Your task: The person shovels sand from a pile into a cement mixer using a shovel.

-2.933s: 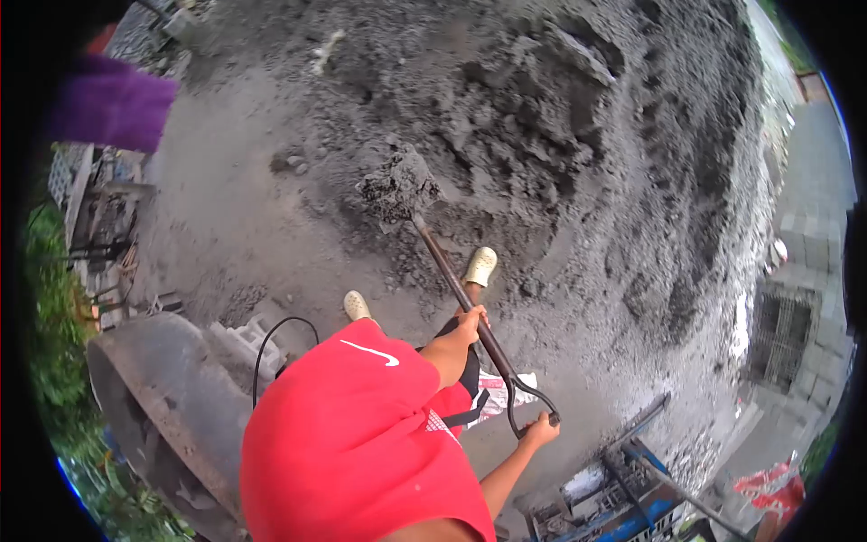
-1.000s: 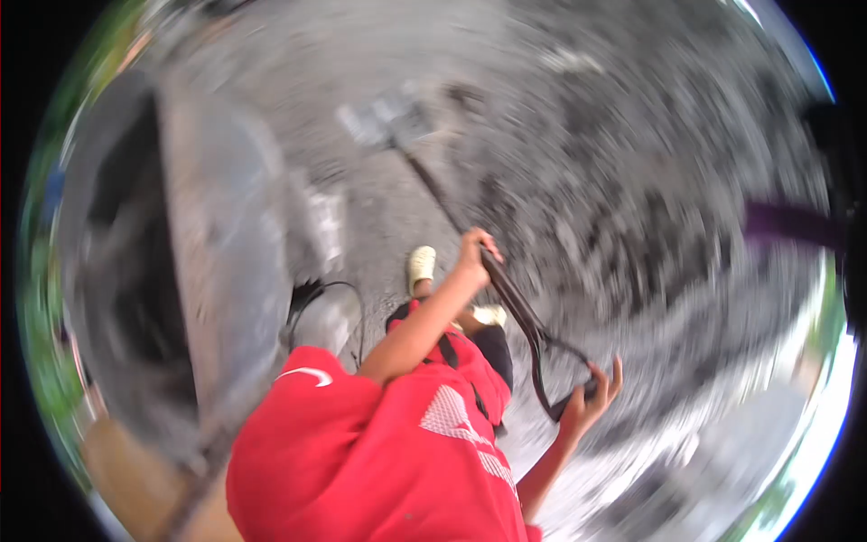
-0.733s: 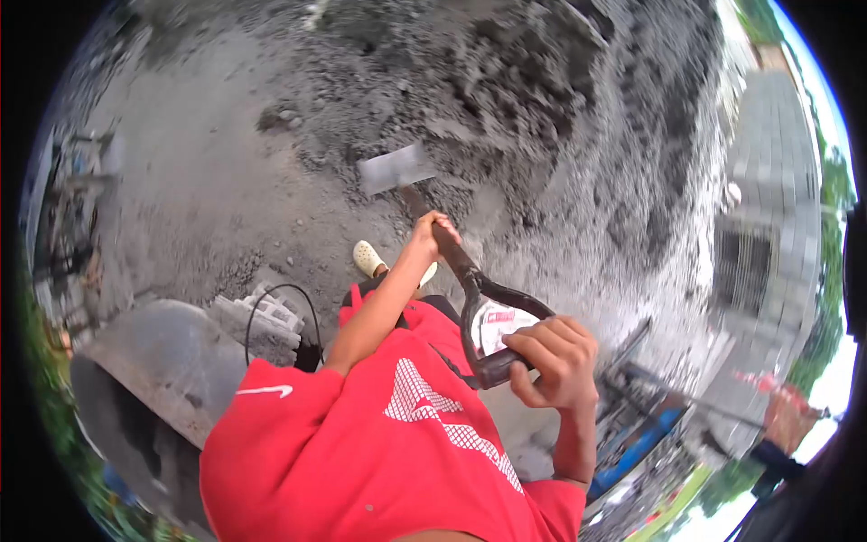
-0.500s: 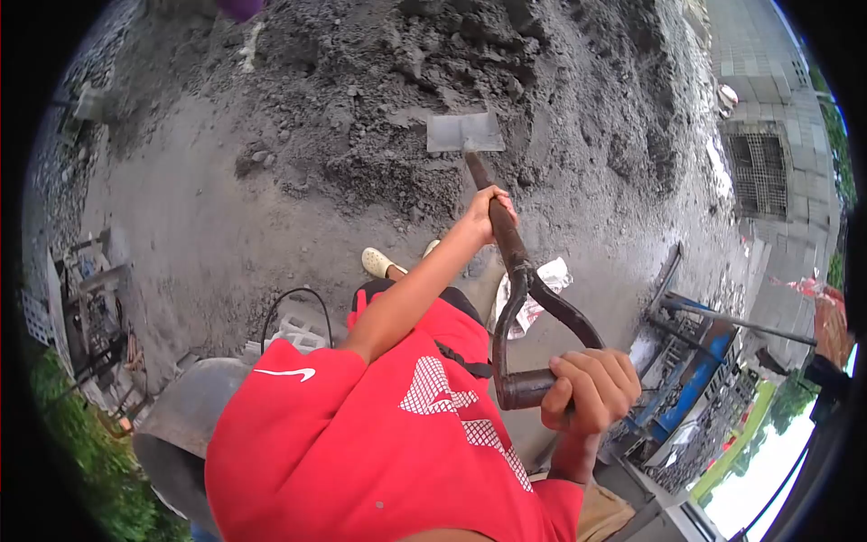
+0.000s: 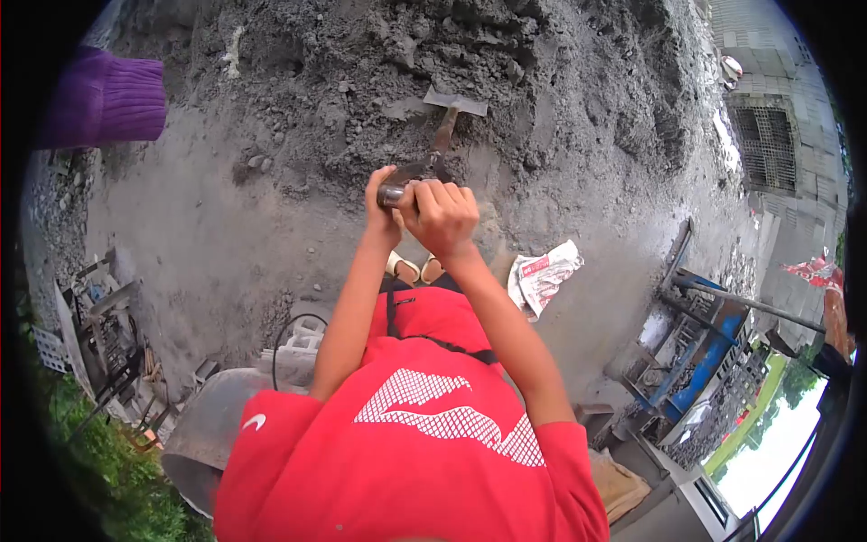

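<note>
A shovel points away from me, its flat metal blade against the grey sand heap, the lower edge apparently in the sand. Its brown shaft looks short from this angle. My right hand is closed around the crossbar of the D-shaped grip. My left hand is closed at the left end of that grip; part of its hold is hidden behind the bar and my right hand. Both forearms reach forward from my red shirt.
At upper left, another person's purple sleeve reaches in. A white sack lies right of my feet. A blue metal frame stands farther right, a grey drum at lower left, and a block wall at upper right.
My right hand and the shovel grip have moved forward and left, up to my left hand. The blade has tipped and shifted slightly farther into the heap. The purple sleeve has come further into view.
</note>
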The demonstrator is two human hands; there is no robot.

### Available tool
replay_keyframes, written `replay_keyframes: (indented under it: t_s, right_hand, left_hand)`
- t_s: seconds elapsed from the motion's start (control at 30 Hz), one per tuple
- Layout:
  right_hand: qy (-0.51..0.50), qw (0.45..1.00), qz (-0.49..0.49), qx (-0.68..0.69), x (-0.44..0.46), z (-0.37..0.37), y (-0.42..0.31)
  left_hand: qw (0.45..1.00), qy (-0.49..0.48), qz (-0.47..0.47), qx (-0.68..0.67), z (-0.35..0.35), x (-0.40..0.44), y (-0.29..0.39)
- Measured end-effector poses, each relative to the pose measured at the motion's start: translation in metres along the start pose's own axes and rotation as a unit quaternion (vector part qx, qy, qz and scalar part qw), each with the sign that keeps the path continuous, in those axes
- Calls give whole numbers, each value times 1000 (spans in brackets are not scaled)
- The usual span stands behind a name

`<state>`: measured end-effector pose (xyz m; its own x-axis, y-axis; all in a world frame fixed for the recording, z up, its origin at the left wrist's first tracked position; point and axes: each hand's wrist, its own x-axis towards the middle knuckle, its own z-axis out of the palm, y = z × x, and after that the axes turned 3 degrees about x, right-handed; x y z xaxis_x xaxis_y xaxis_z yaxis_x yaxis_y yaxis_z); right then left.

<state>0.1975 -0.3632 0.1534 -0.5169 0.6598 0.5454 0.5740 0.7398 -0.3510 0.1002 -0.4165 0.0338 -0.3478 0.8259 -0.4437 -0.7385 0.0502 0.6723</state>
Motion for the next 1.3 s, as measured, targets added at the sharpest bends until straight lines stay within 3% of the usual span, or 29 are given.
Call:
replay_keyframes:
  t_s: [0.07, 0.17, 0.27, 0.33, 0.37, 0.5, 0.6, 0.67, 0.7, 0.77, 0.8, 0.87, 0.9, 1.0, 1.07, 1.13, 1.3]
  right_hand:
    - [25, 1000, -10, 7, -2, 10, -5]
    - [18, 1000, -14, 7, -9, -1, 1]
    - [-45, 998, -27, 32, -13, -17, 12]
    - [-102, 991, -41, 72, -9, -26, 16]
    - [-140, 984, -34, 106, -4, -31, 22]
    - [-241, 962, -38, 119, 13, -35, 40]
    - [-242, 959, -62, 136, 37, -35, 54]
    - [-249, 961, -37, 117, 48, -12, 108]
    - [-311, 944, -74, 79, 41, -1, 135]
    - [-305, 947, -71, 69, 3, -4, 156]
    - [-282, 956, -52, 57, -1, -11, 155]
    - [-195, 979, -43, 33, -22, -8, 136]
    - [-203, 977, -59, 24, -33, 3, 133]
    - [-350, 935, -59, -5, -42, 16, 102]
    - [-434, 898, 23, -65, -49, 29, 94]
    - [-417, 902, 85, -75, -52, 35, 86]
    - [-427, 899, 63, -71, -64, 32, 87]
  left_hand:
    - [978, 203, -11, -46, 27, -18, 60]
    - [957, 194, 145, 159, 45, -31, 93]
    - [888, 153, 256, 350, 70, -25, 63]
    - [867, 143, 288, 381, 89, -29, 59]
    - [864, 195, 305, 352, 92, -25, 57]
    - [865, 216, 293, 345, 96, -23, 58]
    - [872, 233, 296, 313, 107, -4, 61]
    - [839, 173, 320, 406, 120, 49, 30]
    - [837, 162, 314, 418, 120, 63, 9]
    - [789, 109, 397, 457, 127, 54, -16]
    - [801, 114, 347, 474, 134, 50, -22]
    - [794, 128, 379, 458, 120, 46, -30]
    - [794, 147, 333, 488, 102, 34, -35]
    - [763, 202, 222, 573, 66, 21, -35]
    - [754, 181, 193, 601, 56, 19, -35]
    - [740, 170, 170, 629, 58, 15, -37]
    - [759, 179, 87, 620, 57, 14, -55]
